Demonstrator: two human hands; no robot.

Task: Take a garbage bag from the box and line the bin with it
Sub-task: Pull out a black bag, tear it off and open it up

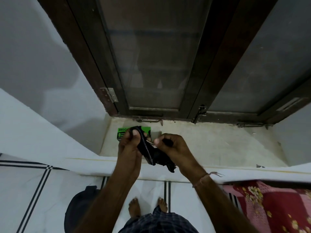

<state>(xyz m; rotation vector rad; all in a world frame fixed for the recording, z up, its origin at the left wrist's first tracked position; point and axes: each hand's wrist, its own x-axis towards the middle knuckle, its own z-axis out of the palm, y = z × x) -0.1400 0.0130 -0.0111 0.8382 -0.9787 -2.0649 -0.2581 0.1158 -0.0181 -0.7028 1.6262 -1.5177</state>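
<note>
A green garbage bag box (123, 132) lies on the pale window sill (210, 145), partly hidden behind my hands. Over the sill's front edge I hold a folded black garbage bag (151, 154). My left hand (130, 147) pinches its upper end between thumb and fingers. My right hand (173, 147) grips the other part, thumb on top, and a crumpled end hangs below it. A dark round bin (77, 209) stands on the floor at lower left, partly hidden by my left forearm.
A dark wooden window frame (198, 91) with metal latches rises behind the sill. White walls flank it. The white floor tiles (33, 190) have dark stripes. A red floral cloth (269, 204) lies at lower right. My bare feet stand below the sill.
</note>
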